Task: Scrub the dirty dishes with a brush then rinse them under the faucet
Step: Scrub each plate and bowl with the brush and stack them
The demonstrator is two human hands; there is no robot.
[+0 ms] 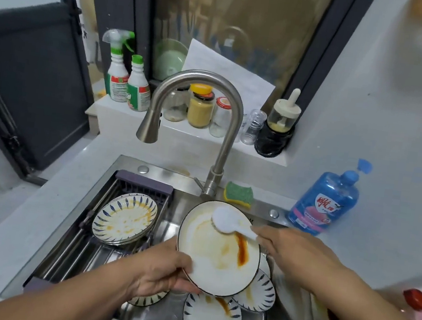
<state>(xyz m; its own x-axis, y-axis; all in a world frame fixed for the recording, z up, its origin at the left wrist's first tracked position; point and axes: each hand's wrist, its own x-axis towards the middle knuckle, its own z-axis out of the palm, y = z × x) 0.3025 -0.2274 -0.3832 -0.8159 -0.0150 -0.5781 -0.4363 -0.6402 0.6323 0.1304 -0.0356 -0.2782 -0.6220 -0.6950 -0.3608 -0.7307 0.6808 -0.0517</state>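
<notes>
Scrubbing barely begun: left hand (pixel 163 269) grips the stained plate (pixel 218 249) over the sink (pixel 133 168), right hand (pixel 296 254) holds the brush (pixel 226 219) on it, faucet (pixel 197 109) dry, other dirty plates (pixel 125 218) waiting.

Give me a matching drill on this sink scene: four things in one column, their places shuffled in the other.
Things:
1. brush
2. sponge
3. soap bottle
4. black-rimmed plate

Places:
a. gripped by the left hand
b. on the counter, right of the sink
c. beside the faucet base
d. held by the right hand

Pairs: 1-d, 2-c, 3-b, 4-a
</notes>
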